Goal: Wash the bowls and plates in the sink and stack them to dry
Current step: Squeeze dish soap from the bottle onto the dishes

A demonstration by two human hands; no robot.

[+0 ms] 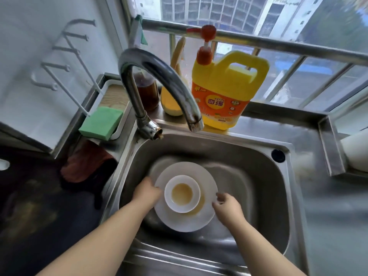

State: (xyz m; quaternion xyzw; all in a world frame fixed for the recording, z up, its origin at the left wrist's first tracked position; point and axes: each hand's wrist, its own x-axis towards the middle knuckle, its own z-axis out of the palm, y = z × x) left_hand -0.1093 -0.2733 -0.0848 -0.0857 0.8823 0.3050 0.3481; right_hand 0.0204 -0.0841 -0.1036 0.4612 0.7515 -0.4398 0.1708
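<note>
Now plate (207, 220) between both hands' fingers (220, 197).

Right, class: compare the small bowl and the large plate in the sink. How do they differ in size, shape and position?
The bowl is smaller and deeper; the plate is wider and shallower. The bowl sits on top of the plate; the plate lies low in the sink. The bowl holds a brownish pool in its middle; the plate shows only a smear beside the bowl. Both are white, round and unwashed.
</note>
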